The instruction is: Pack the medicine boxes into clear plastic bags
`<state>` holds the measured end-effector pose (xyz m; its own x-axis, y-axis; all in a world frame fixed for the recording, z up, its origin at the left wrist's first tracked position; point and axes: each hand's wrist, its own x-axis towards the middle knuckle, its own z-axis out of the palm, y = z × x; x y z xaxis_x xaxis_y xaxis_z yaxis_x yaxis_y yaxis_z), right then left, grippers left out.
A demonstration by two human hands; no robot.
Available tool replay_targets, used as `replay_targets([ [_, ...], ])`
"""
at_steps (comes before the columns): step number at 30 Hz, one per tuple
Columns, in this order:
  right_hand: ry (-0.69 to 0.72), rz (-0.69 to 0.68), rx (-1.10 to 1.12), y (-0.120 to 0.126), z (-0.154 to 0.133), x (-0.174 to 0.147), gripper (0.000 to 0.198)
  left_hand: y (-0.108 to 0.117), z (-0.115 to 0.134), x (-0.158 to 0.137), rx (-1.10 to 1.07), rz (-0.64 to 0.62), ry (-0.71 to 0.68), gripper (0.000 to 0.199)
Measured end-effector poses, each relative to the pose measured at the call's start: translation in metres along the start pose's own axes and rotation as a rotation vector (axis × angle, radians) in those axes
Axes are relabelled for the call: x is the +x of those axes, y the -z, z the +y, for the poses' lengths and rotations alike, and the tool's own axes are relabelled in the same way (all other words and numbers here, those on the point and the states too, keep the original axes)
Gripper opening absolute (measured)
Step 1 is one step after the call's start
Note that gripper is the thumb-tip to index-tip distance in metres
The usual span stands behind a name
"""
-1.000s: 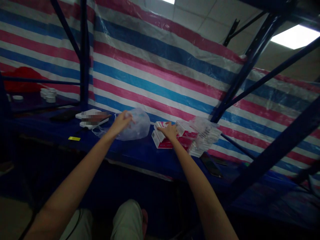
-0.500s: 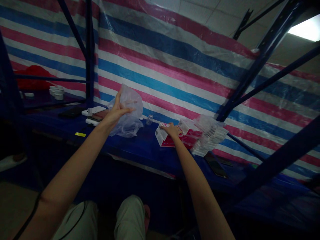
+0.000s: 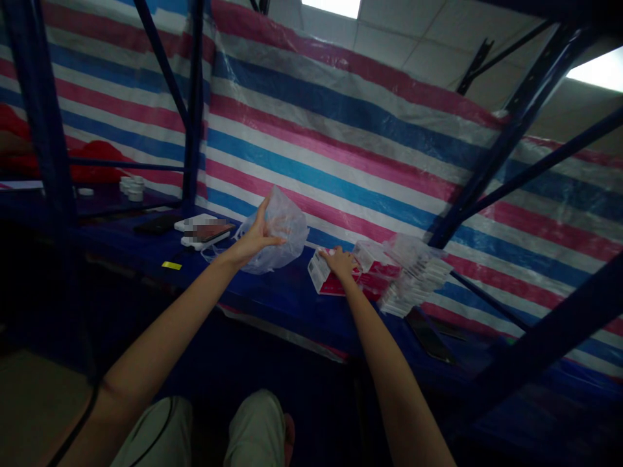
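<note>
Translucent plastic makes up the crumpled bag [image 3: 287, 233] at the left hand [image 3: 254, 239], above the blue shelf [image 3: 287, 308]. That hand has thumb and forefinger spread wide against the bag; whether its hidden fingers grip the plastic, I cannot tell. To its right, the right hand [image 3: 342, 263] rests over a pink-and-white box [image 3: 318, 271], its grip unclear too. More pink-and-white boxes [image 3: 376, 257] sit beside it, next to a plastic-covered white stack [image 3: 413, 285]. Farther out lie a dark phone [image 3: 431, 337] on the right and a yellow strip [image 3: 172, 265] on the left. Behind hangs striped sheeting [image 3: 331, 155].
</note>
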<state>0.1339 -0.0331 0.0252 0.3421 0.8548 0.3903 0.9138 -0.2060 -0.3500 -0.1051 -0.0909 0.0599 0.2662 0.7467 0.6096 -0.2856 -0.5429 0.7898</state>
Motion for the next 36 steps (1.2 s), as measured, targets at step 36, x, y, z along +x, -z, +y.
replay_targets([
  [36,0.481,0.01,1.313,0.027,-0.044,-0.068,0.018,0.02,0.002,-0.014,-0.723,0.306,0.227,0.049],
])
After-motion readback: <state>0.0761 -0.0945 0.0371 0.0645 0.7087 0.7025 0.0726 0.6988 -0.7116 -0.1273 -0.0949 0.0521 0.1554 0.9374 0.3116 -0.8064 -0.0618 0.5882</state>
